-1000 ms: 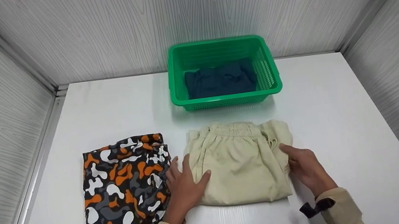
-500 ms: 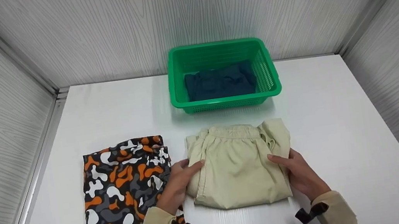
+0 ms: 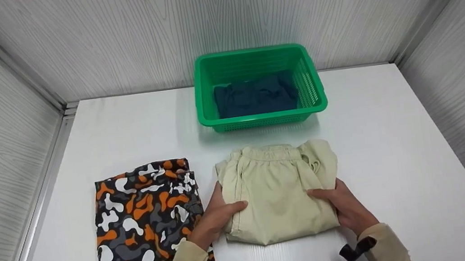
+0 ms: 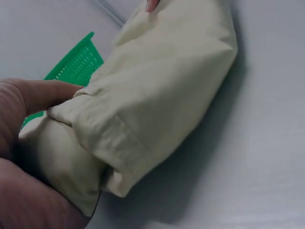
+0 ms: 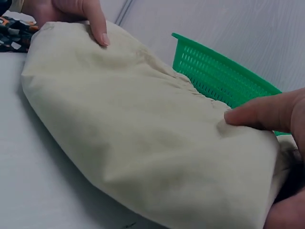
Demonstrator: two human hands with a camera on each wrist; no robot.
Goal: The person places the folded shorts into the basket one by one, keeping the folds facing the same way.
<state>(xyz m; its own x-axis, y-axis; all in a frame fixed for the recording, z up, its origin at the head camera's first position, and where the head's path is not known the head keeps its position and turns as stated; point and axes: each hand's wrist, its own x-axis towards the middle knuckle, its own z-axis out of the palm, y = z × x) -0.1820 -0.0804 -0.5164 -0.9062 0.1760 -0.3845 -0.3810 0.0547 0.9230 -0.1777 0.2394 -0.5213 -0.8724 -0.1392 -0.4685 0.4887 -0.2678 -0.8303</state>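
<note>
Folded beige pants point(image 3: 276, 197), with a gathered waistband at the far side and a drawstring loop at right, are at the middle of the table. My left hand point(image 3: 216, 214) grips their left side, thumb on top and fingers tucked under. On the opposite side my right hand point(image 3: 347, 206) holds the edge the same way, its thumb pressing the top layer. In the right wrist view the pants point(image 5: 138, 129) bulge between both thumbs, with a shadow beneath their near edge. Folded layers of the pants point(image 4: 119, 129) show by the left hand in the left wrist view.
Behind the pants stands a green plastic basket point(image 3: 263, 116) holding a folded dark blue cloth item point(image 3: 257, 96). A folded garment point(image 3: 146, 229) patterned in orange, black, grey and white lies close at left. Grey wood-grain panels point(image 3: 132, 35) enclose the white table point(image 3: 399, 148).
My left hand has gone from spread at the left edge to gripping it. My right hand has shifted inward, its thumb now on top. The pants' sides are drawn in slightly.
</note>
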